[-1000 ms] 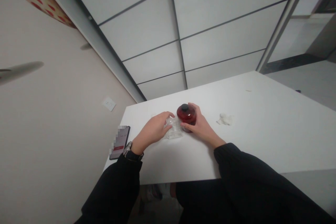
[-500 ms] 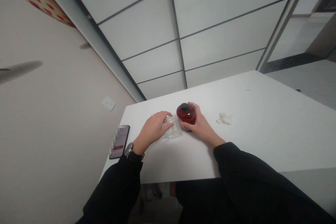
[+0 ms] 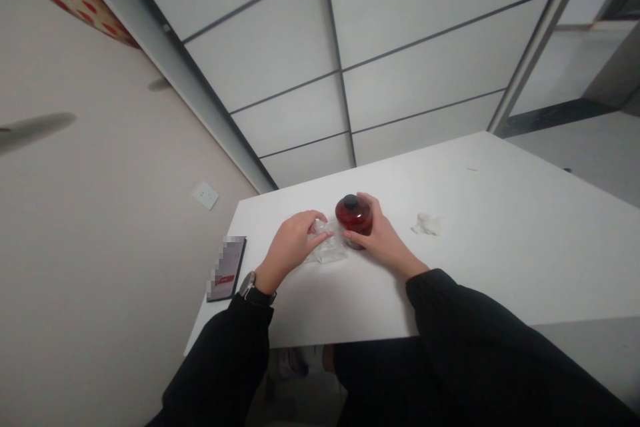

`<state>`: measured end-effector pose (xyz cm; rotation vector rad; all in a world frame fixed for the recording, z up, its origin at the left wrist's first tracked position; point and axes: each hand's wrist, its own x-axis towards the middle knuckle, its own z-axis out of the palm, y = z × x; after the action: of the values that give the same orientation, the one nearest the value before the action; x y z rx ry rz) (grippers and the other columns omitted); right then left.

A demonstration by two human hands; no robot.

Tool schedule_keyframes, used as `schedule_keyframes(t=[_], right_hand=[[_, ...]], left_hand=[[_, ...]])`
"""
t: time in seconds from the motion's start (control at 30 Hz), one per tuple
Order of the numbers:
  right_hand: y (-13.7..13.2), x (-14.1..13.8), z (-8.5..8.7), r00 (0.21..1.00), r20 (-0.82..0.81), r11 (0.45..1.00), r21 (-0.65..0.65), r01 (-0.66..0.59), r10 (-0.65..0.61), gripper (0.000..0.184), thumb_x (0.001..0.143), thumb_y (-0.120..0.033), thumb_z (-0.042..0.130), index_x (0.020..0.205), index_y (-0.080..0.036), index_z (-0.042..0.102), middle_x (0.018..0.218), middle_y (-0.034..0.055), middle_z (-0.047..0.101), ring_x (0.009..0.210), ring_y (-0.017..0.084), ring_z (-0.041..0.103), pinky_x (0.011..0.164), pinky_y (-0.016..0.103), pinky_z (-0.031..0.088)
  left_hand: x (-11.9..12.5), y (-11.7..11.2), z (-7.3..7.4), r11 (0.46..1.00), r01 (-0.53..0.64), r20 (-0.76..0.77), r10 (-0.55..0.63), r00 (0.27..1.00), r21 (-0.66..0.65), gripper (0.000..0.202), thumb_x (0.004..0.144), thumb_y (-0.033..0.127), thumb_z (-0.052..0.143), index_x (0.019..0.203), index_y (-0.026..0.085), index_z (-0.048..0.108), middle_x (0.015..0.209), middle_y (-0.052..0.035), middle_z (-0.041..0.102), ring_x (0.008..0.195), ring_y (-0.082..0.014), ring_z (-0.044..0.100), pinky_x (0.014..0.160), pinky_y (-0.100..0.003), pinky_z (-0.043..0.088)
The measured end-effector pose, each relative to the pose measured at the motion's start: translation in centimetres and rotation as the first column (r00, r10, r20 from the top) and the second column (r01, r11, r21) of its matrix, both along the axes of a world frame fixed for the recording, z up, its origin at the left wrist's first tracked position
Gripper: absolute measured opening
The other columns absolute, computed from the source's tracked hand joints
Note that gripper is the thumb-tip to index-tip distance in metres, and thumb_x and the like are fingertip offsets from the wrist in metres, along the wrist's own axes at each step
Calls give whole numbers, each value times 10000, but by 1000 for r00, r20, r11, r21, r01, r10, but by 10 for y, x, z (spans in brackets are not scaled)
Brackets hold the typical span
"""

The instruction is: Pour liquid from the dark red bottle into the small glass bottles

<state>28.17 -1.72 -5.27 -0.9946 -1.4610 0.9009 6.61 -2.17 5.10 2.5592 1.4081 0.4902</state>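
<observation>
On the white worktop (image 3: 505, 247), a dark red lidded jar (image 3: 356, 219) is held between the thumb and fingers of the right hand (image 3: 383, 240). A clear plastic packet (image 3: 326, 249) lies just beside the jar, touched by the curled left hand (image 3: 293, 247), though whether it is gripped cannot be told clearly.

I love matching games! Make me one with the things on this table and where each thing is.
Things:
1. dark red round jar with a black knob lid
2. crumpled white tissue
3. black smartphone
4. clear plastic bag

Places:
A. Lying alone, to the right of both hands
B. Held by the right hand
C. Beside the black-strapped wristwatch
D. Touched by the left hand

Right pairs: 1-B, 2-A, 3-C, 4-D
</observation>
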Motion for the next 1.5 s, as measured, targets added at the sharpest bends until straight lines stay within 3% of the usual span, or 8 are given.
schedule_keyframes(t=[0.23,0.4,0.53,0.83,1.3,1.5], right_hand=[[0,0,2,1000,-17,1000,5,-7,7,887,762,-478,845,1478,-272,363,1517,170,545,1398,349,564,1198,572,424],[-2,0,3,1000,-16,1000,-24,-9,9,898,757,-485,844,1480,-271,355,1518,172,544,1396,348,565,1201,574,416],[-2,-1,4,1000,-14,1000,-22,-8,8,893,758,-493,840,1473,-257,360,1527,182,532,1400,349,558,1197,571,417],[-2,0,3,1000,-1,1000,-9,4,-4,883,759,-486,844,1474,-273,372,1530,170,527,1419,351,535,1207,579,398],[-1,0,0,1000,3,1000,3,3,-3,885,766,-479,845,1479,-271,364,1527,169,526,1417,345,537,1213,575,389],[-3,0,3,1000,-1,1000,-20,3,-3,868,769,-468,848,1474,-288,374,1510,156,542,1398,346,555,1196,580,414]], left_hand=[[-1,-1,11,994,36,91,-46,995,102,181,884,192,799,1025,202,685,891,5,635,792,-163,607,751,-304,511],[-7,-3,32,987,28,220,-64,973,161,203,936,195,741,1134,218,709,1098,-45,728,900,-169,680,835,-321,573],[-10,-5,41,989,47,196,-75,978,142,231,949,222,725,1180,238,727,1143,-56,750,989,-201,694,881,-358,584],[-9,-5,37,997,-71,288,76,955,-26,320,913,264,708,1232,235,698,1250,-69,731,941,-182,700,869,-358,637],[-9,-7,40,988,-119,342,146,928,-100,284,869,262,722,1150,222,729,1204,-61,742,924,-171,684,904,-358,613],[-27,6,39,962,-194,486,265,833,-192,325,873,413,713,1132,215,721,1223,-76,739,928,-182,705,839,-323,601]])
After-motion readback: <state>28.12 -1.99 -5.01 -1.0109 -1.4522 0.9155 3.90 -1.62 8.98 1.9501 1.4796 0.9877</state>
